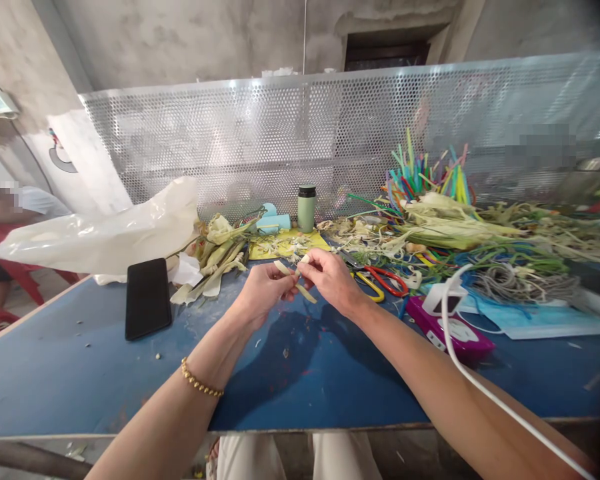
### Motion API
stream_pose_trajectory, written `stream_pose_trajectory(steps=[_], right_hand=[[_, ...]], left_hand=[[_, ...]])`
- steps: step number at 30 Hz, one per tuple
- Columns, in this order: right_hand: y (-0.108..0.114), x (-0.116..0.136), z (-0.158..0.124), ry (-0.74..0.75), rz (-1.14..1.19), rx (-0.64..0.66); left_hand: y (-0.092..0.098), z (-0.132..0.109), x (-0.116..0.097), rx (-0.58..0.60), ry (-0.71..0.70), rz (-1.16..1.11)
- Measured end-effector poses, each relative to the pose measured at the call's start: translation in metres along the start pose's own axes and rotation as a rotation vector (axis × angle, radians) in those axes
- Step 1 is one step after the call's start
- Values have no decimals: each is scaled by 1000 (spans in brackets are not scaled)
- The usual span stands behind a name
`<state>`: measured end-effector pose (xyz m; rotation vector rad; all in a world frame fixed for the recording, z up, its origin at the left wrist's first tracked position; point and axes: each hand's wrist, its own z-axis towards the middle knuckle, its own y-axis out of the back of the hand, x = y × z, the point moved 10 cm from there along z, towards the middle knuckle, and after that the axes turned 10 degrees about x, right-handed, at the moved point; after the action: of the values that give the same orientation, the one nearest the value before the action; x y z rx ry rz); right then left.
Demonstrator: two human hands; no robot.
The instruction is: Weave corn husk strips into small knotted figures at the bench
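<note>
Above the middle of the blue table, my left hand [265, 290] is closed in a pinch on a pale, flat strip [307, 294] that looks like dried corn husk. My right hand [329, 275] meets it from the other side, thumb and fingers pinched on the same pale material. One end of the strip hangs down between the hands, and another bit sticks up by the left fingers. Whether it is one strip or two crossed pieces I cannot tell. Just beyond my right hand lie scissors [387, 281] with red and yellow handles.
A black phone [149, 299] and a plastic bag [105, 230] are on the left. Husks [220, 253], a yellow sheet [263, 249] and a green tumbler [307, 210] stand along the back. Rightward are pipe cleaners [425, 175], a purple power strip [450, 330] and a white cable [500, 407] crossing my forearm.
</note>
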<state>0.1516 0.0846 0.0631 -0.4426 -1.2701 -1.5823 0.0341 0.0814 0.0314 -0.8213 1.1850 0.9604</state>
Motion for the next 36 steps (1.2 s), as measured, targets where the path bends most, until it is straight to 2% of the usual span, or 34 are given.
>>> stream_pose_trajectory(steps=[4,8,10,13,16,19,23,27,31,36], right_hand=[[-3,-2,2,20,13,26],[1,3,4,97,-55,21],[6,5,4,109,-76,4],[25,7,2,91,-111,-137],[35,21,-5,149,-309,-272],[13,24,-3,186,-437,-151],[-11,7,3,107,-307,28],[-11,4,3,83,-227,55],[-11,14,1,115,-255,109],[-11,22,0,127,-320,156]], left_hand=[[1,0,2,7,6,0],[-6,-1,5,92,61,-93],[-5,-1,5,100,76,-153],[7,2,6,9,71,-258],[20,3,10,-102,65,-319],[24,2,10,-141,43,-332],[18,0,12,-122,53,-274],[17,1,4,-87,16,-113],[21,4,-3,-84,-32,60],[15,6,-8,-6,-68,144]])
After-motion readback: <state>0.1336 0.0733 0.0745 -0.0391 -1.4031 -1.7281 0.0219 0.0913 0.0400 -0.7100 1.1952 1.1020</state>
